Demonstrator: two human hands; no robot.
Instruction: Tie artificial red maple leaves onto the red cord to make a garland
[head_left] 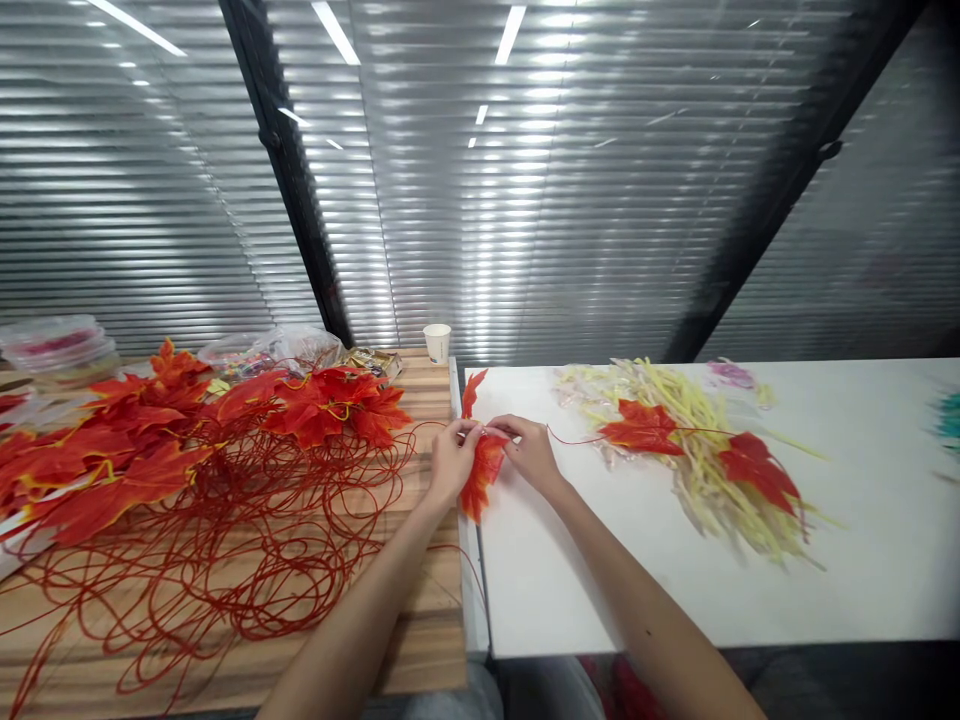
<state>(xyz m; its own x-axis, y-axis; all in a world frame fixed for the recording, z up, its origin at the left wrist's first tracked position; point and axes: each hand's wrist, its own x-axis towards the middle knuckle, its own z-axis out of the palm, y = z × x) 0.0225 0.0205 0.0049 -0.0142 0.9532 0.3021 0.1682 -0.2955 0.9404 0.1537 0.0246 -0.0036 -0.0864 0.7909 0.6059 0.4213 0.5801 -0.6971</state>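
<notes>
A red-orange artificial leaf (484, 475) is pinched between my two hands over the seam of two tables. My left hand (453, 460) is closed on its upper part from the left. From the right, my right hand (531, 452) closes on the same spot, fingertips nearly touching the left ones. A thin red cord (574, 441) runs from my right hand to a red leaf (643, 428) and on to another leaf (759, 472). Both lie on yellow strips (701, 490). My fingertips hide just how leaf and cord meet.
Tangled red cord (277, 540) and a pile of red leaves (135, 440) cover much of the wooden table (427, 640). Plastic tubs (60, 350) and a paper cup (436, 343) stand at its back. The white table (555, 590) is on the right.
</notes>
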